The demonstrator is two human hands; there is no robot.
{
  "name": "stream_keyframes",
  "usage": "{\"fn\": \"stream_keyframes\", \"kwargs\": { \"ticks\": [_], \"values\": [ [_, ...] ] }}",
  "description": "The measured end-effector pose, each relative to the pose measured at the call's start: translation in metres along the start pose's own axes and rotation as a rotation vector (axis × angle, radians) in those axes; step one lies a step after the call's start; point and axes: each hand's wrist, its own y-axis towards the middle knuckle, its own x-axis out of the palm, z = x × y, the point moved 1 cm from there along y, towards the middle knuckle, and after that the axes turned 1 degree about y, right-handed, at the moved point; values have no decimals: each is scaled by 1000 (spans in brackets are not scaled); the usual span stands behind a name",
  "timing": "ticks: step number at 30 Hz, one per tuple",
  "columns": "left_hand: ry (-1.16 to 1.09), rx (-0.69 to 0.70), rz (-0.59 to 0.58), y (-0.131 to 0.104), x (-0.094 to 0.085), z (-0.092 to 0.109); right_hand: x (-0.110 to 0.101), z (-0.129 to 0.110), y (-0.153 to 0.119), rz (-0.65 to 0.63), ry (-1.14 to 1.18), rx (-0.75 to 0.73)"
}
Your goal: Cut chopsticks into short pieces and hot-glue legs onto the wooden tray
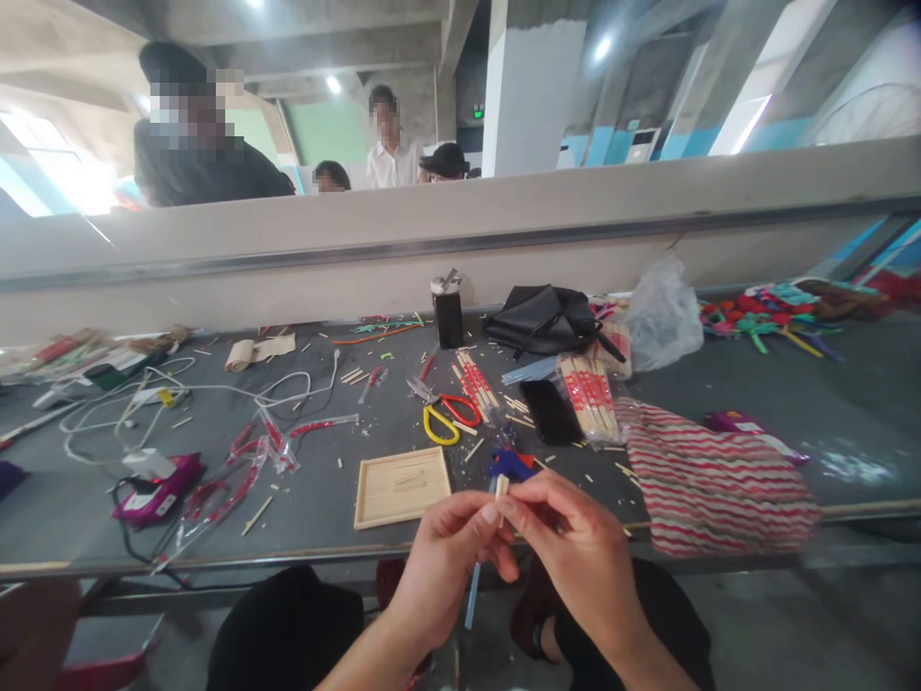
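Both hands meet in front of me, over the near edge of the table. Between the fingertips is a small bundle of short wooden stick pieces [502,488]; how many is hidden. My left hand [460,537] pinches it from the left, and my right hand [576,533] pinches it from the right. Just behind the fingers lies a blue glue gun [509,463], partly covered by them. A pale blue glue stick [473,597] shows below the left hand. Left of the hands, a shallow wooden tray [378,499] made of sticks holds a few loose sticks.
Scissors with yellow and red handles [440,422], a phone [551,413] and packs of wooden sticks [588,395] lie behind. A striped cloth [712,480] is at right. White cables [266,398] cross the left. A can-like container [447,312] stands at the back; people are beyond the partition.
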Motion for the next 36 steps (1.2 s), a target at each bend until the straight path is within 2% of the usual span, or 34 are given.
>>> {"fn": "stream_keyframes", "kwargs": {
  "ticks": [4, 6, 7, 9, 11, 13, 16, 19, 26, 33, 36],
  "values": [
    [19, 17, -12, 2, -2, -1, 0, -2, -2, 22, -63, -134],
    [14, 12, -18, 2, -3, 0, -1, -1, -2, 22, -55, -147],
    [2, 3, -21, 2, -4, 0, -2, 0, -1, 9, -34, -115],
    [-53, -38, -35, 2, -5, 1, -4, 5, 3, -80, 87, 42],
    [-129, -90, -74, 0, -5, 2, -5, 10, 7, -198, 299, 241],
    [-183, -134, -132, -1, -6, 2, -5, 13, 10, -291, 517, 380],
    [-222, -174, -209, -2, -6, 2, -5, 13, 13, -375, 688, 449],
    [-235, -202, -244, -2, -6, 2, -5, 12, 14, -427, 728, 475],
    [-58, -137, -187, -3, -5, 9, -6, 15, 16, -291, 649, 538],
    [242, -82, -114, -7, -4, 10, -6, 10, 14, -269, 595, 542],
    [303, -79, -104, -9, -5, 8, -7, 6, 12, -262, 572, 538]
  ]
}}
